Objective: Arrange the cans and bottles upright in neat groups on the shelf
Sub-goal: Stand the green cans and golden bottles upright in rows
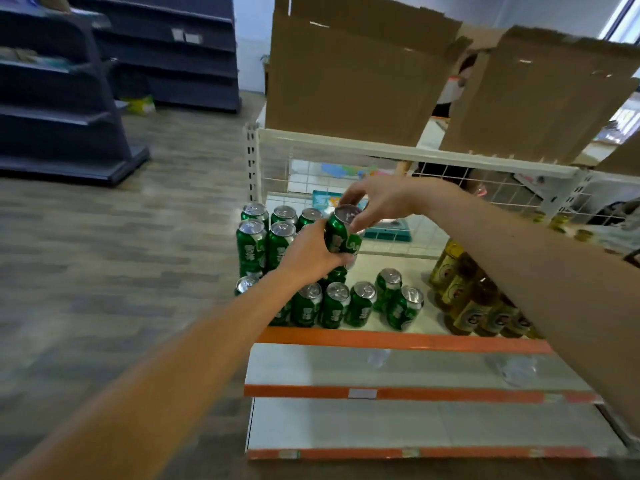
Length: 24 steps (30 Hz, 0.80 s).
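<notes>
head view: left hand (311, 252) wraps its fingers round the body of a green can (341, 237) from the near-left side, while right hand (381, 202) pinches the same can at its top rim with fingertips and thumb. the can is held up off the white shelf (398, 339), top leaning slightly left, just right of the far-left can cluster (251, 247), which stands upright against the shelf's left end. a near row of cans (334, 306) stands upright along the orange front edge, partly hidden by the left forearm. amber bottles (464, 296) are grouped on the right of the shelf, part hidden behind the right forearm. cardboard boxes (346, 81) sit on the top tier above. lower shelves (381, 424) step out below. dark shelving (62, 98) stands far left on the wood-pattern floor.
</notes>
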Motion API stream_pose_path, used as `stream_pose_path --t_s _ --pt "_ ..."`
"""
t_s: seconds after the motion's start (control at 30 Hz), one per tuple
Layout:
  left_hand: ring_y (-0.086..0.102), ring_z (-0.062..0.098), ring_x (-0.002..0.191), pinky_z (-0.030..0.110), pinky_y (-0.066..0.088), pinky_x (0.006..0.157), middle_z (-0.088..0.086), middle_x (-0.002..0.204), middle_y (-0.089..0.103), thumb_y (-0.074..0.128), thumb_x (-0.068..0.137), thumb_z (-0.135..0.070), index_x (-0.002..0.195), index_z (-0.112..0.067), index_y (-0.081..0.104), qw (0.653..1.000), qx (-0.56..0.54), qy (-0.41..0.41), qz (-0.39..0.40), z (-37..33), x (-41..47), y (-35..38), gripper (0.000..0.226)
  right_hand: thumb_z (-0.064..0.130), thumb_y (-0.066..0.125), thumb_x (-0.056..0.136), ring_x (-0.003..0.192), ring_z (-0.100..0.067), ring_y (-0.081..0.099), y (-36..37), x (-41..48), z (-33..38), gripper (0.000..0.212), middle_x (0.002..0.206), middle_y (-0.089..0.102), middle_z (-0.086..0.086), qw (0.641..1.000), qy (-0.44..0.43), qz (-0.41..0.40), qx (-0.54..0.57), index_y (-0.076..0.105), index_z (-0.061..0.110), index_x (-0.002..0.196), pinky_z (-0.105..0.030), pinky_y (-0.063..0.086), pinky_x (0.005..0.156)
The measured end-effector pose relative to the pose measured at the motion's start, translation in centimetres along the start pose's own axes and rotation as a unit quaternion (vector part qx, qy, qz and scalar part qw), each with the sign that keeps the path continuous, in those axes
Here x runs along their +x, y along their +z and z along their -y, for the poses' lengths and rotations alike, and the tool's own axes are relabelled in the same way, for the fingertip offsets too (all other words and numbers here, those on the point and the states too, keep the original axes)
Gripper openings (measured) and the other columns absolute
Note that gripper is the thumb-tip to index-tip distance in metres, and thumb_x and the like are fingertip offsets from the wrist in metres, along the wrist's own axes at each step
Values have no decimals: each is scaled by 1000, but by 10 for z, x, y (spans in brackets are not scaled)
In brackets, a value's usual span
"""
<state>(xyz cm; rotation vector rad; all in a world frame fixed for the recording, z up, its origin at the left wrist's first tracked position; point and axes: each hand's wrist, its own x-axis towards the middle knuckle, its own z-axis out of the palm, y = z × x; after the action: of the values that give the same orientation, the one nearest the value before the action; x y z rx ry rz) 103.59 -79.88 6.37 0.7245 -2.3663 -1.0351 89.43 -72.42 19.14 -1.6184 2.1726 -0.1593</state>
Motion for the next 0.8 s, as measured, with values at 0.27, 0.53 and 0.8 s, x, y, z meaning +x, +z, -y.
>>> stream_pose_path --t_s 0.27,0.53,0.8 --pt "59 13 93 31 48 75 -9 100 61 85 68 -42 117 -20 55 992 48 -90 -77 84 -44 -61 62 28 74 87 112 -14 55 53 57 81 62 130 57 3 997 -76 26 1 47 17 142 -26 41 93" --pt "64 21 92 40 55 78 1 97 66 85 60 -35 93 -24 55 977 32 -180 -105 132 -46 -66 46 39 67 91 116 -20 58 75 73 68 55 129 61 -3 997 -66 -29 -16 52 16 139 -38 45 103" --pt "61 19 92 38 54 79 -1 99 63 86 58 -44 106 -17 58 972 42 -200 -113 152 -35 -51 62 43 66 91 110 -19 60 92 74 35 52 124 63 -2 998 -43 -40 -8 56 18 135 -38 47 98"
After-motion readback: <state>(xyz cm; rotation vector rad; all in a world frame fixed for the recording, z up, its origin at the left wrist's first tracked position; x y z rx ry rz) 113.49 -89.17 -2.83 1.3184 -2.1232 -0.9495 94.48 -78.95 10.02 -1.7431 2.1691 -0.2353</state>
